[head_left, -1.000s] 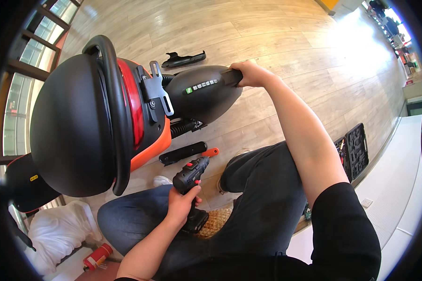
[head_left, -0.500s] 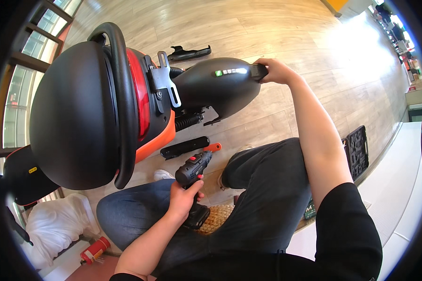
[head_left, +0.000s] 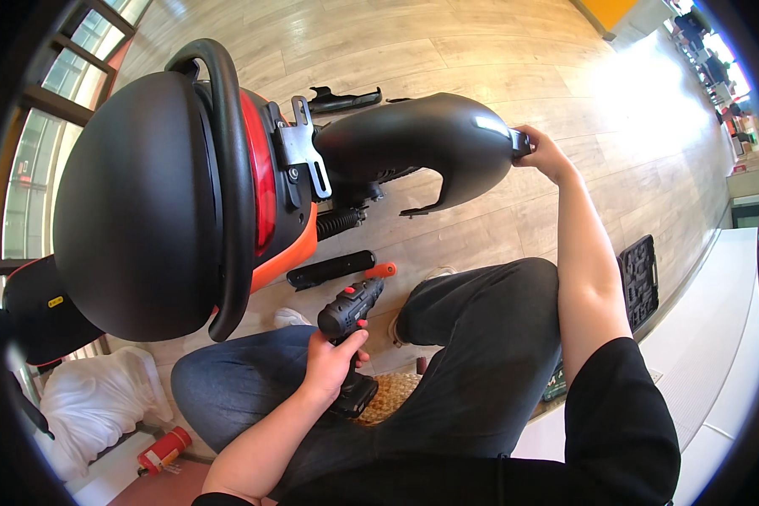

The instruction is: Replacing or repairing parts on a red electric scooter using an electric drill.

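My left hand (head_left: 333, 363) is wrapped round the grip of a black cordless drill (head_left: 352, 310) with red buttons, its nose pointing away and to the right. My right arm is stretched forward, and my right hand (head_left: 544, 154) grips the far right end of a black rear fender (head_left: 455, 139). That curved fender extends out from behind a scooter, below its metal plate bracket (head_left: 302, 148). The scooter's rear has a rounded black top case (head_left: 131, 207), a black grab rail (head_left: 225, 185) and a red tail light (head_left: 260, 169). The fender's inner left end is partly hidden.
On the wooden floor lie a long black cover piece (head_left: 333, 268), an orange part (head_left: 381, 270) and another black plastic part (head_left: 344, 99). An open black tool case (head_left: 639, 282) is at right. A red fire extinguisher (head_left: 164, 450) and white bag (head_left: 105, 405) are at lower left.
My right hand has drawn the fender outward to the right and tilted it, so its curved underside opening now shows. My left hand with the drill has hardly moved.
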